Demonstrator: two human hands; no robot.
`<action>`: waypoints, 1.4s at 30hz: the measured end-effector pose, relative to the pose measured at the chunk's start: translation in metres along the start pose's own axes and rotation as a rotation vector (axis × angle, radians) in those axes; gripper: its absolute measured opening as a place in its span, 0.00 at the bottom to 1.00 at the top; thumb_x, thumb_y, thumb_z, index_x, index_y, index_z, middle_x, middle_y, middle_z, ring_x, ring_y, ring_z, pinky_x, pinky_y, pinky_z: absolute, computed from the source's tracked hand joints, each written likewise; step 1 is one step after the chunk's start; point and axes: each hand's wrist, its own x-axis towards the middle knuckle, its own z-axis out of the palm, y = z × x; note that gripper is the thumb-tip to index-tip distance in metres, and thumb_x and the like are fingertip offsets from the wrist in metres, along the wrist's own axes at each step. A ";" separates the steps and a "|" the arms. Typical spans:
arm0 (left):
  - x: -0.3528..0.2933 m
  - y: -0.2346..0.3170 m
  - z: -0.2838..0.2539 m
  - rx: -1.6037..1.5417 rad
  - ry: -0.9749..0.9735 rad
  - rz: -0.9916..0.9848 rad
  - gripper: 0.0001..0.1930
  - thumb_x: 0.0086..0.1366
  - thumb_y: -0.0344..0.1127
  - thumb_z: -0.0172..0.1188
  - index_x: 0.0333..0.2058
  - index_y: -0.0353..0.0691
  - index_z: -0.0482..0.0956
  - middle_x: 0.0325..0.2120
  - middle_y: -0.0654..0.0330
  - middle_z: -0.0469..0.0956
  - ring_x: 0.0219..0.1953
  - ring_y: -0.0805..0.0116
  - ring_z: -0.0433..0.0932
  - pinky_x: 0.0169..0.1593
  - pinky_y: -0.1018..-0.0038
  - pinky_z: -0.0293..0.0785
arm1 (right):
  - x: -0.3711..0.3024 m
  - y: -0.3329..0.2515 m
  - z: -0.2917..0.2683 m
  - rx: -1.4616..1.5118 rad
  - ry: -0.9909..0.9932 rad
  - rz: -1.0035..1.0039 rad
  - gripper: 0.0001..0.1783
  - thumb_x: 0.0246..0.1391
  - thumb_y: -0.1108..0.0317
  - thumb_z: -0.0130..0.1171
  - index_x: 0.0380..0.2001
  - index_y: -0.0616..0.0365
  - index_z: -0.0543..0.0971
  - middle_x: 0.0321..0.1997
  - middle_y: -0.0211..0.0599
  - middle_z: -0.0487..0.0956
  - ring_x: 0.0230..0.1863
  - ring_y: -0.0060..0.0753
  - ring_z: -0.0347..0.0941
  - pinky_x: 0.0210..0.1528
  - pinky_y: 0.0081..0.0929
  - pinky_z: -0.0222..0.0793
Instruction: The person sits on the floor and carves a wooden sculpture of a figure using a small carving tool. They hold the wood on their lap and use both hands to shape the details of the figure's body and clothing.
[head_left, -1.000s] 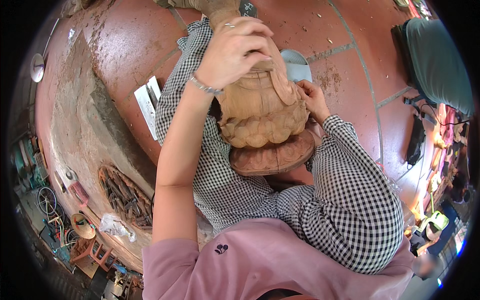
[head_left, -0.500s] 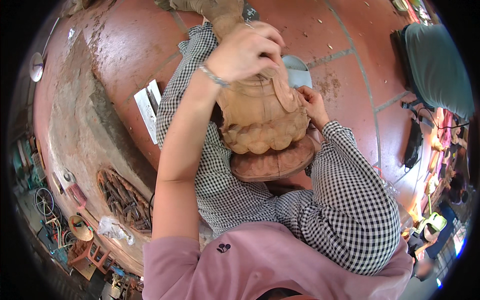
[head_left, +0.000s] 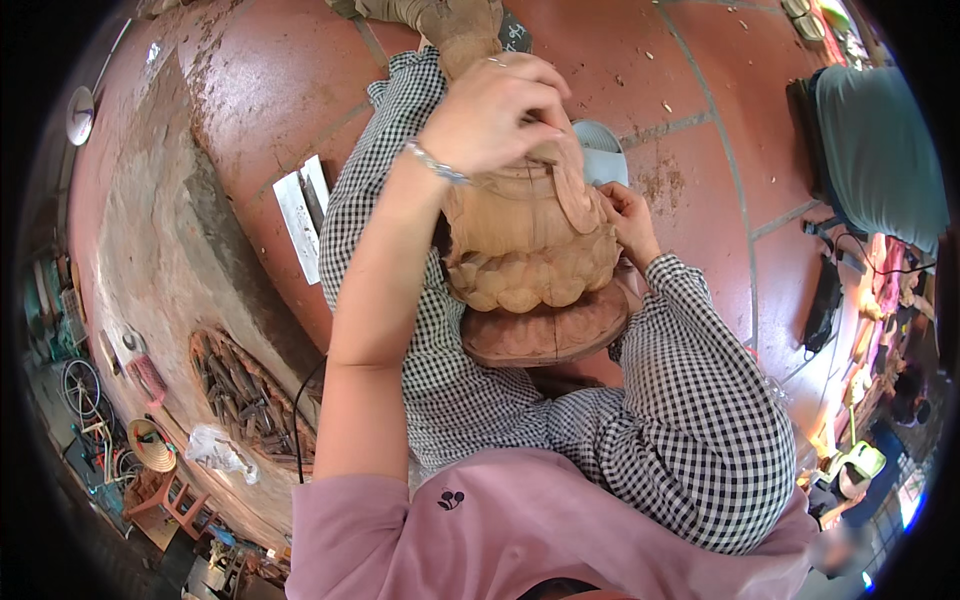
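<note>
A pale brown wood carving (head_left: 520,220) with a scalloped, petal-like band and a darker oval base (head_left: 548,338) stands between my legs. My left hand (head_left: 505,112) reaches over its upper part, fingers curled and closed. Whatever those fingers hold, if anything, is hidden beneath the hand. At the carving's right side is my right hand (head_left: 630,222), thumb and fingers closed at the edge of a raised, strap-like piece. A grey-blue rounded object (head_left: 602,150) shows on the floor just behind the carving.
Wood slabs lie at left; one hollow holds several carving tools (head_left: 240,395). A white strip of paper (head_left: 297,225) rests beside my left leg. Farther right are a teal-covered seat (head_left: 875,150) and a black pouch (head_left: 824,305). Another carved wooden piece (head_left: 455,30) lies beyond my left hand.
The whole view has shifted slightly, so things sit a little lower. Both hands keep nearly the same places on the carving.
</note>
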 end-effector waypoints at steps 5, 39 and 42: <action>-0.021 -0.018 -0.025 -0.135 0.036 -0.077 0.06 0.55 0.29 0.69 0.25 0.37 0.79 0.45 0.58 0.80 0.48 0.63 0.77 0.51 0.70 0.72 | -0.003 0.005 -0.001 0.059 0.013 -0.031 0.09 0.66 0.69 0.56 0.41 0.66 0.78 0.32 0.27 0.81 0.33 0.13 0.72 0.35 0.17 0.70; -0.041 -0.024 -0.037 -0.289 0.482 -0.335 0.13 0.64 0.22 0.57 0.47 0.35 0.80 0.35 0.63 0.83 0.38 0.77 0.81 0.42 0.79 0.78 | -0.003 -0.002 -0.002 0.001 0.024 -0.011 0.10 0.67 0.68 0.55 0.40 0.67 0.78 0.31 0.29 0.82 0.32 0.13 0.73 0.36 0.17 0.69; -0.038 -0.022 -0.038 -0.514 0.643 -0.453 0.06 0.65 0.20 0.55 0.38 0.37 0.77 0.34 0.60 0.81 0.38 0.71 0.81 0.43 0.74 0.77 | -0.003 0.001 -0.003 -0.022 0.022 -0.026 0.10 0.67 0.68 0.55 0.40 0.67 0.78 0.31 0.28 0.81 0.32 0.13 0.72 0.35 0.17 0.69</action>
